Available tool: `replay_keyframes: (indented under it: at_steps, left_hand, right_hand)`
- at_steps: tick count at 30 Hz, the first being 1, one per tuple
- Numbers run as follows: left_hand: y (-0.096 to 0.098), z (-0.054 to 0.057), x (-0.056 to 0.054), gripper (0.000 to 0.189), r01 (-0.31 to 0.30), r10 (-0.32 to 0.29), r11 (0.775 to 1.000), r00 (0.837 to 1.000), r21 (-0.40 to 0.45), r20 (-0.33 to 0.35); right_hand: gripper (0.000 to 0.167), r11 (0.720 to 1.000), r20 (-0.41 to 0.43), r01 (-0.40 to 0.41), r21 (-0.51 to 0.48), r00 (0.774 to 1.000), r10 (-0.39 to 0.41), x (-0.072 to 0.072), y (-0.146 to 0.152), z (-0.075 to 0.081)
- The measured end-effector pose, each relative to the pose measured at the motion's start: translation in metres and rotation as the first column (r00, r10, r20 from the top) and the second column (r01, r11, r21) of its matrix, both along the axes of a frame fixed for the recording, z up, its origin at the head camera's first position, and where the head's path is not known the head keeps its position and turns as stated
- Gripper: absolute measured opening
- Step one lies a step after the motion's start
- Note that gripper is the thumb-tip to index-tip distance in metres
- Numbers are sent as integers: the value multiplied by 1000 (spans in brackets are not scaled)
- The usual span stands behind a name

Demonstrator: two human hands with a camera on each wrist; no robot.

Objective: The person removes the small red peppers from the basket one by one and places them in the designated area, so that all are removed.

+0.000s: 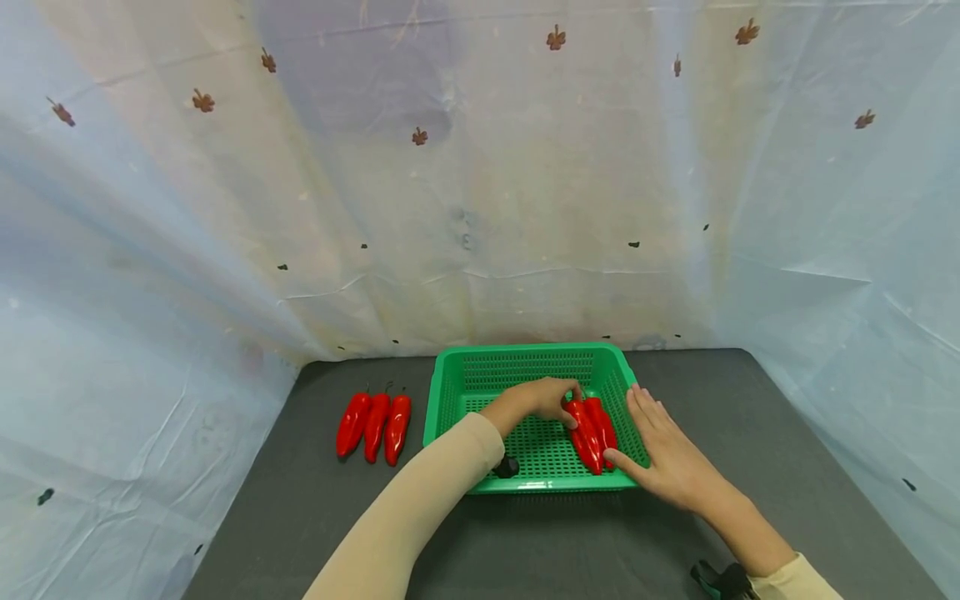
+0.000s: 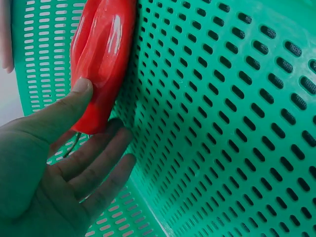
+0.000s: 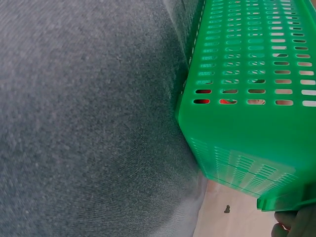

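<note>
My left hand [image 1: 538, 398] reaches into a green plastic basket [image 1: 525, 484] and holds a red pepper [image 1: 587, 440] by its stem end. In the left wrist view the thumb presses on that pepper [image 2: 104, 59], with the fingers partly behind it. A second red pepper [image 1: 601, 421] lies alongside it, near the basket's right wall. My right hand [image 1: 667, 454] rests at the basket's right rim, its fingers straight and its thumb spread toward the peppers. Only a few of its fingertips [image 3: 282, 226] show in the right wrist view, by the basket's rim.
Three more red peppers, a left one [image 1: 354, 425], a middle one [image 1: 377, 427] and a right one [image 1: 397, 430], lie side by side left of the basket. All stands on a dark grey table [image 1: 540, 546]. Behind it hangs a pale plastic sheet [image 1: 487, 208].
</note>
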State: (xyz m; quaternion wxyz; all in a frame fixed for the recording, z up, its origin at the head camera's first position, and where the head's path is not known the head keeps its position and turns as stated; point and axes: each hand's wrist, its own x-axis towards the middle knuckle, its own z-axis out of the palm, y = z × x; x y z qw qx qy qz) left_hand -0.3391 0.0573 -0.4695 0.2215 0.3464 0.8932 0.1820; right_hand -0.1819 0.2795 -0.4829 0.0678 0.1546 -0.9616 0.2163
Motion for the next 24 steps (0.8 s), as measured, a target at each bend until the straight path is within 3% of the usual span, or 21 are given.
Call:
replay_keyframes:
  at_steps: [8, 14, 20, 24]
  left_hand:
    - [-7, 4, -1, 36, -7, 0, 995, 998, 103, 69]
    - [-15, 2, -5, 33, -16, 6, 988, 998, 151, 65]
    - [-29, 7, -9, 31, -61, 28, 969, 990, 238, 137]
    - [-38, 11, -11, 32, -95, 25, 941, 977, 325, 212]
  right_hand:
    - [104, 1000, 15, 2, 6, 1000, -2, -2, 0, 1]
    - [104, 1000, 29, 0, -3, 1000, 0, -2, 0, 1]
    - [103, 1000, 30, -3, -10, 1000, 3, -1, -1, 1]
    - [102, 1000, 10, -7, -13, 1000, 7, 0, -1, 2]
